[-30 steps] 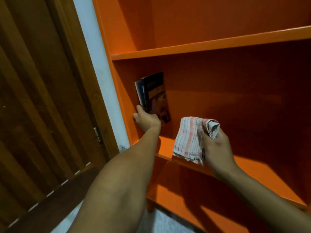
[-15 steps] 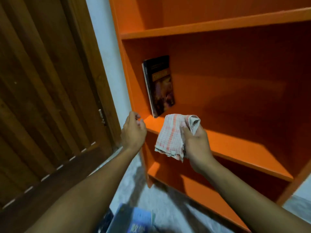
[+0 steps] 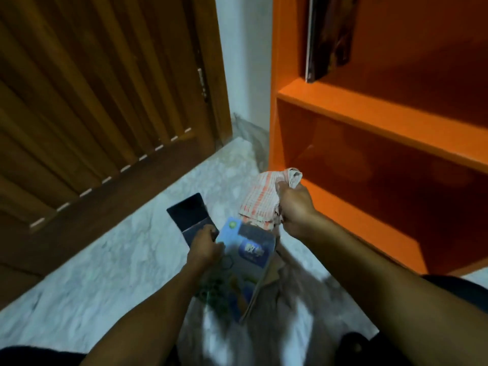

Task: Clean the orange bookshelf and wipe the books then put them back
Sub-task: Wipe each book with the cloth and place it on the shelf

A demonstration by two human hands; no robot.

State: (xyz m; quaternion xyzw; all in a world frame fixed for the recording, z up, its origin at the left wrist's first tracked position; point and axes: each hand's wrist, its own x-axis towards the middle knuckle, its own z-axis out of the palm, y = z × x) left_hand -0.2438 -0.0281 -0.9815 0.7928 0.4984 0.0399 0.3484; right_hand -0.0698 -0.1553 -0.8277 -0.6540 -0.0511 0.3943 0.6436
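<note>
As you crouched beside the orange shelf (image 3: 369, 112), your left hand (image 3: 204, 245) reached the books on the floor (image 3: 105, 273), its fingers curled at the edges of a dark book (image 3: 188, 213) and a blue book (image 3: 248, 250); whether they gripped either could not be told. The blue cover carried white lettering too blurred to read. Your right hand (image 3: 294, 210) clutched a checked cloth (image 3: 264, 199), bunched in closed fingers just above the blue book. At least two books lay on the floor. Dark books (image 3: 327, 35), their number unclear, stood upright on the shelf against its left wall. A brown door (image 3: 92, 88) stood to the left.
</note>
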